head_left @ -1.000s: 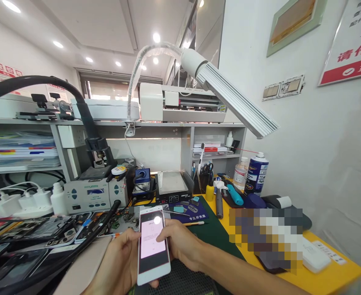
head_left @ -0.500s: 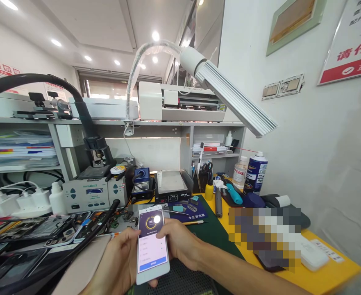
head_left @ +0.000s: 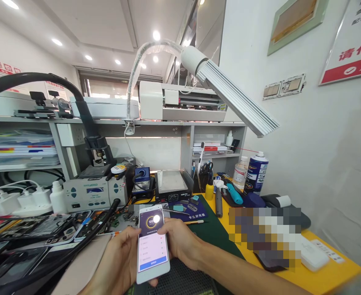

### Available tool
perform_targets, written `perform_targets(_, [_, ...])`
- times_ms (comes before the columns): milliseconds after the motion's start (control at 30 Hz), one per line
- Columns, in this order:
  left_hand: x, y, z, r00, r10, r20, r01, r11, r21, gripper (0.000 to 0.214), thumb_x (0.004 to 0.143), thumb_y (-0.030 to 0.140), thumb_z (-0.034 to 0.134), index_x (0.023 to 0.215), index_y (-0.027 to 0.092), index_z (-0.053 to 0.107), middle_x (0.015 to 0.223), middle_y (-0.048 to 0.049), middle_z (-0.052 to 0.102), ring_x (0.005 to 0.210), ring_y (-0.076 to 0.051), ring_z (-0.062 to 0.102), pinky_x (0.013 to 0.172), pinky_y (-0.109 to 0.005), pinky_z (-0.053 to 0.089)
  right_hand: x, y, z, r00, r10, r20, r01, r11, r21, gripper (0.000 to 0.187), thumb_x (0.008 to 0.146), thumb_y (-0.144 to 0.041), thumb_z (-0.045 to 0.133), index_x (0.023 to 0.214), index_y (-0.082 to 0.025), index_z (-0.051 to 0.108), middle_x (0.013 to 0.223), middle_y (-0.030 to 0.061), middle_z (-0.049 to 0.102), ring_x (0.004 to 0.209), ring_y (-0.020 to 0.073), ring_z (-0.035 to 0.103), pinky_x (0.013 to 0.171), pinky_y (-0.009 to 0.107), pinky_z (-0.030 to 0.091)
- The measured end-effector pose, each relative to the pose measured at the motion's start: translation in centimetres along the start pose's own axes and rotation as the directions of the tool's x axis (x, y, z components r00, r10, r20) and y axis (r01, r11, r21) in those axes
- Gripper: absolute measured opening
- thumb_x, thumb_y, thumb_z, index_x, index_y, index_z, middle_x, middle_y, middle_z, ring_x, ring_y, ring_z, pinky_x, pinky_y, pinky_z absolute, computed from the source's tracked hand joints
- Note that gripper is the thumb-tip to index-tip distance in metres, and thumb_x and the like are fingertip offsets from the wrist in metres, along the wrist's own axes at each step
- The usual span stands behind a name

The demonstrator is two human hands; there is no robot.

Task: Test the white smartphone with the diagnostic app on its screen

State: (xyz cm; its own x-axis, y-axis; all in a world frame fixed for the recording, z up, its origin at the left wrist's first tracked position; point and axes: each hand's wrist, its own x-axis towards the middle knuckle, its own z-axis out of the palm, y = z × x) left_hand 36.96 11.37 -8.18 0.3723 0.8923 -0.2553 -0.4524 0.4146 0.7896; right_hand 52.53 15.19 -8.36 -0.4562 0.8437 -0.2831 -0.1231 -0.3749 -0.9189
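A white smartphone (head_left: 152,250) is held upright, screen towards me, above the dark mat. Its lit screen shows a round gauge reading about 100, a short list and a blue button. My left hand (head_left: 121,250) grips the phone's left edge, thumb along its side and a fingertip showing below the bottom edge. From the right, my right hand (head_left: 180,241) grips the other edge, its thumb over the screen's right side. The fingers behind the phone are hidden.
Disassembled phones (head_left: 35,233) and a thick black hose (head_left: 85,241) crowd the left. Behind stand a grey soldering station (head_left: 91,194) and a heating plate (head_left: 171,180). A spray can (head_left: 256,174) and a yellow bottle (head_left: 209,190) stand right. A lamp (head_left: 235,94) hangs overhead.
The gauge number on the phone screen has risen from about 95 to about 100, and some list marks have changed. My right thumb has shifted slightly; both hands keep their hold.
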Motion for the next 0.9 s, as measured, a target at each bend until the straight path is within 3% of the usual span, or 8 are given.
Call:
perform_targets(233, [-0.08,0.14,0.17,0.999,-0.005,-0.033,0.006,1.000,0.015,0.057,0.087,0.032,0.054,0.138,0.008,0.046,0.082,-0.0157,0.078,0.065,-0.035,0.073,0.047,-0.045,0.058,0.23,0.23,-0.17,1.000,-0.010,0.018,0.010,1.000,-0.006,0.047,0.054,-0.029,0.054,0.100,-0.017,0.058,0.083,0.0065,0.067,0.072,0.0218,0.061,0.056,0.028,0.042])
perform_targets(400, [0.01,0.03,-0.09,1.000,-0.001,-0.005,0.001,1.000,0.019,0.054,0.087,0.032,0.055,0.136,0.011,0.050,0.085,-0.0157,0.078,0.069,-0.036,0.074,0.049,-0.046,0.058,0.33,0.29,-0.11,0.999,-0.016,0.035,0.016,1.000,-0.001,0.052,0.054,-0.029,0.051,0.104,-0.017,0.060,0.084,0.0072,0.068,0.077,0.0238,0.062,0.058,0.029,0.042])
perform_targets(600, [-0.15,0.04,-0.22,1.000,0.001,0.006,-0.001,1.000,0.016,0.053,0.090,0.035,0.053,0.136,0.008,0.051,0.090,-0.0173,0.079,0.071,-0.036,0.074,0.051,-0.047,0.059,0.53,-0.27,-0.56,0.995,0.032,0.093,-0.033,0.999,0.009,0.038,0.071,-0.044,0.047,0.092,-0.017,0.062,0.082,0.0088,0.067,0.073,0.0242,0.061,0.066,0.035,0.047])
perform_targets(767, [-0.41,-0.14,0.23,0.999,0.024,0.027,-0.024,1.000,0.009,0.052,0.091,0.031,0.054,0.138,0.011,0.050,0.101,-0.0173,0.078,0.080,-0.036,0.075,0.050,-0.042,0.058,0.58,-0.59,-0.72,0.996,0.070,0.058,-0.071,0.997,0.005,0.044,0.081,-0.058,0.045,0.089,-0.018,0.063,0.080,0.0059,0.064,0.068,0.0220,0.059,0.068,0.038,0.048])
perform_targets(900, [-0.26,-0.35,0.14,0.999,0.022,0.025,-0.022,1.000,0.006,0.053,0.090,0.031,0.054,0.140,0.012,0.050,0.099,-0.0162,0.079,0.076,-0.036,0.075,0.049,-0.044,0.059,0.57,-0.64,-0.43,0.995,0.098,0.024,-0.098,0.995,-0.012,0.043,0.083,-0.056,0.045,0.091,-0.019,0.065,0.082,0.0049,0.063,0.069,0.0206,0.057,0.069,0.038,0.048])
